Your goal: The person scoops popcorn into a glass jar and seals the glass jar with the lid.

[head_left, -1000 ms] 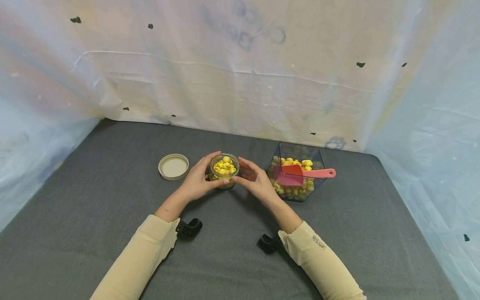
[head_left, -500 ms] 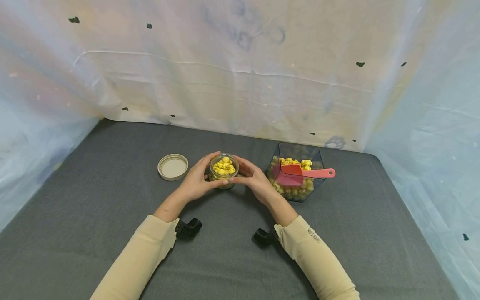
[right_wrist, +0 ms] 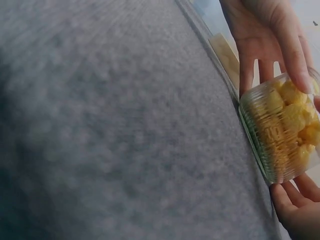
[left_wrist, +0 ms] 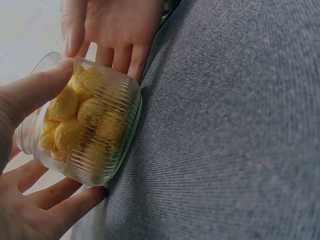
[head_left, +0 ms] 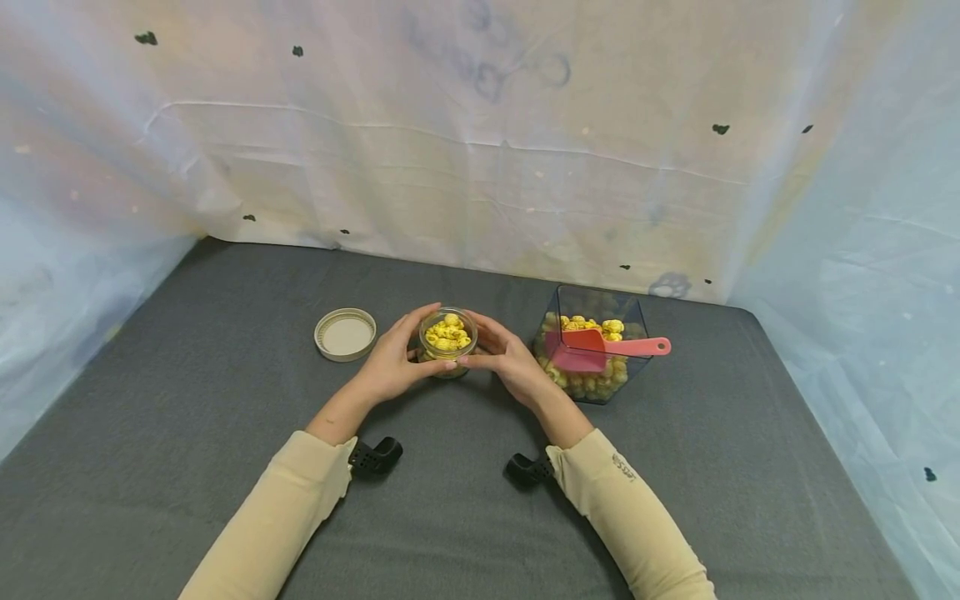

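Note:
A ribbed glass jar [head_left: 447, 340] of yellow popcorn stands uncovered on the grey cloth in the head view, upright between both hands. My left hand [head_left: 392, 360] grips its left side, thumb across the front and fingers spread round the back. From the other side my right hand [head_left: 519, 367] holds it, its thumb tip close to the left thumb. In the left wrist view the popcorn [left_wrist: 82, 120] shows through the glass, and the left fingers reach down near the jar's base. The jar [right_wrist: 280, 130] lies partly cut off at the right of the right wrist view.
Left of the jar lies a round lid [head_left: 345, 335], its inside facing up. To the right stands a clear, dark-tinted bin [head_left: 637, 312] holding more popcorn, with a pink scoop [head_left: 585, 350] resting in it. A pale plastic sheet [head_left: 465, 167] hangs behind the table.
My right hand has shifted slightly left and closed in on the jar, bringing its thumb near the left one. The left hand, lid and bin have stayed in place.

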Motion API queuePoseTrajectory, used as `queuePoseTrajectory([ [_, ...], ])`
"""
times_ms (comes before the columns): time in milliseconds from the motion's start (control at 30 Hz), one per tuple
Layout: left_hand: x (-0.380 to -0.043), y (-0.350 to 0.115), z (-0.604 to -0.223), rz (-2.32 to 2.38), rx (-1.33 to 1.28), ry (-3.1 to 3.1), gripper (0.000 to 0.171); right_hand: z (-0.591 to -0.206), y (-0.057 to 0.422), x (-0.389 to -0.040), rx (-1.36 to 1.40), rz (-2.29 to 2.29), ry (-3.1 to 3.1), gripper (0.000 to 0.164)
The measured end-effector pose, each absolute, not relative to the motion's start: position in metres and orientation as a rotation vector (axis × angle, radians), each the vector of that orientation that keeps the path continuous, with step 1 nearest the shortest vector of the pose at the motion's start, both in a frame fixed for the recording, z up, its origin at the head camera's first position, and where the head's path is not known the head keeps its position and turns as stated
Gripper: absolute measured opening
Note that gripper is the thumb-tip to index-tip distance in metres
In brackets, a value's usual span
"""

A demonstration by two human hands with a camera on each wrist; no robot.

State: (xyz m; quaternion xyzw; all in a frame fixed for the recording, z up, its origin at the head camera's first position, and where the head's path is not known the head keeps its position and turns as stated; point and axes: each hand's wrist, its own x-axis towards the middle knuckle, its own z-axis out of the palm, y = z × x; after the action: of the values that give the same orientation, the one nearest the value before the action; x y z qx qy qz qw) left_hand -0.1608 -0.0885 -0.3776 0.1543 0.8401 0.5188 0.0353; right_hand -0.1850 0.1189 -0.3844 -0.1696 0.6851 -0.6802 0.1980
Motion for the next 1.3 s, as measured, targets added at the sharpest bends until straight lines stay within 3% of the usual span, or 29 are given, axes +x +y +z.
queuePoseTrajectory([
  [367,-0.16,-0.09,-0.378,1.587,0.493,2.589,0.084,-0.386,0.12,-0.19,-0.481,-1.885,1.896,0.071],
  [733,-0.157,-0.095,-0.378,1.391,0.576,2.709,0.093,-0.387,0.12,-0.19,-0.485,-1.893,1.905,0.071],
  [1300,-0.151,-0.129,-0.372,1.33,0.418,2.968,0.075,-0.385,0.119,-0.189,-0.474,-1.919,1.882,0.071],
])
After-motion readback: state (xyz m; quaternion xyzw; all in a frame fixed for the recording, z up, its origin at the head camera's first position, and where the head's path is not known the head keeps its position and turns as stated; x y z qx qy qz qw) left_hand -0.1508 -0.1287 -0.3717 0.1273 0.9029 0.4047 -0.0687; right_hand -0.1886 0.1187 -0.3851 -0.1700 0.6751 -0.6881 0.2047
